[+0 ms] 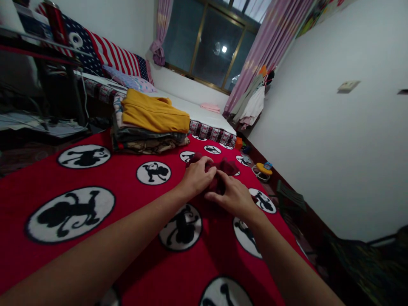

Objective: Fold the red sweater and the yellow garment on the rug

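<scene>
Forearms (127,225), bare, slant forward and inward from the lower corners. Left hand (198,175), palm down, and right hand (235,194), thumb set below its bent fingers, nearly meet, both closed on crumpled dark-red fabric (228,166) over a red bedspread (124,172) with black monkeys in white ovals, right of a folded clothing stack (149,142) topped with mustard-yellow cloth (156,112).

The dark-red cloth (230,166) looks soft and matt on my feed. From here I read the red blanket (216,238) as plush, fuzzy cloth with a dull nap, and the yellow garment (154,111) as smooth, matt fabric. The window panes (213,42) show me glossy glass in a metal-looking frame (198,39). I see faint sheen on the purple curtain (264,46); the wall (334,136) looks smooth and matt.
</scene>
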Demonstrator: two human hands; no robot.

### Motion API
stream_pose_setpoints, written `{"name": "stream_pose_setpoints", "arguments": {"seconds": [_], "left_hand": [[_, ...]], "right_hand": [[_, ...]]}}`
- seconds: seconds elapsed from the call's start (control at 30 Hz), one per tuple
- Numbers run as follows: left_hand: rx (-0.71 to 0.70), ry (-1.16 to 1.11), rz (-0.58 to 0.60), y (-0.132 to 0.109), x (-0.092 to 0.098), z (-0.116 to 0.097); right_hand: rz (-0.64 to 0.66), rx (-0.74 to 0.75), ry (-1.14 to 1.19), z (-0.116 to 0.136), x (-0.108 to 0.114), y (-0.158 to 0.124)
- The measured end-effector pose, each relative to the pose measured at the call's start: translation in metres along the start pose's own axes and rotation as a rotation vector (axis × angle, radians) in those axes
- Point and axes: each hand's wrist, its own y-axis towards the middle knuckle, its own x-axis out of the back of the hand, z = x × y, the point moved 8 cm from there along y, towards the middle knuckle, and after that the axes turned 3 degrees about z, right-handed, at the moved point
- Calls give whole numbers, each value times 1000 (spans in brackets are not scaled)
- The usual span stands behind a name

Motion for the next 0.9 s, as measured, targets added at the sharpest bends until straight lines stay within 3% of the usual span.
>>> {"name": "stream_pose_setpoints", "arguments": {"seconds": [0.1,0.2,0.3,0.37,0.43,0.53,0.63,0.73,0.83,0.9], "left_hand": [[-15,-86,83,-1,-3,-11],[-54,-95,129,-2,-5,-18],[-115,-197,102,3,0,-18],[-109,-327,4,10,12,-4],[-73,-354,-176,15,31,24],[18,-90,-377,12,52,70],[138,178,-261,13,42,106],[108,339,-123,17,21,114],[9,420,-71,22,8,108],[-3,432,-56,25,4,109]], "right_hand": [[59,22,-34,19,-7,0],[23,-30,-91,25,-13,7],[-47,-80,-104,17,-12,18],[-96,-135,-40,-2,-7,27],[-127,-193,106,-32,-4,37],[-175,-283,422,-89,1,55],[-337,-367,579,-145,22,78],[-518,-439,509,-184,58,110],[-599,-482,390,-202,84,147],[-603,-498,337,-203,80,166]]}}
